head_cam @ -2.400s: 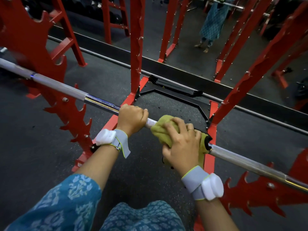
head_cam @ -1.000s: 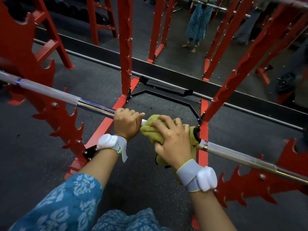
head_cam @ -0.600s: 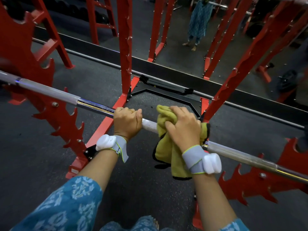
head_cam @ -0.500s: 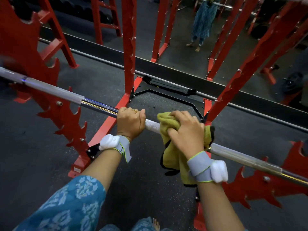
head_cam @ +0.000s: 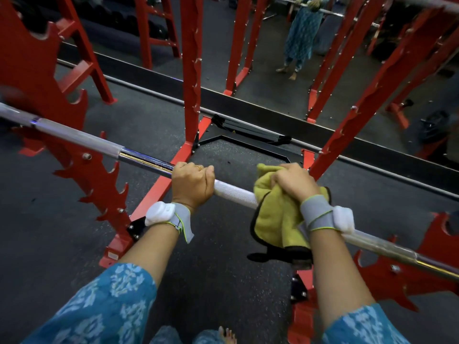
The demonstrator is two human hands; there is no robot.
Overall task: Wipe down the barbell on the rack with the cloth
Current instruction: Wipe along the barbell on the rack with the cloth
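barbell (head_cam: 82, 139) lies across the red rack (head_cam: 94, 175), long axis running far-left to near-right in the head view

left grip (head_cam: 192, 186) is wrapped overhand round the bare shaft with fingers curled; looks like it's only steadying

a short bare knurled stretch separates the two grips

right grip (head_cam: 294, 183) is curled over the yellow-green cloth (head_cam: 275, 219), clamping it onto the bar, with the loose cloth hanging below the shaft

cloth is near the left grip, not touching it

a long run of shaft continues right of the cloth toward the right-hand rack teeth; can't tell clean from dirty

my read: the stroke has to follow the bar axis, the right grip slides the cloth, the left braces
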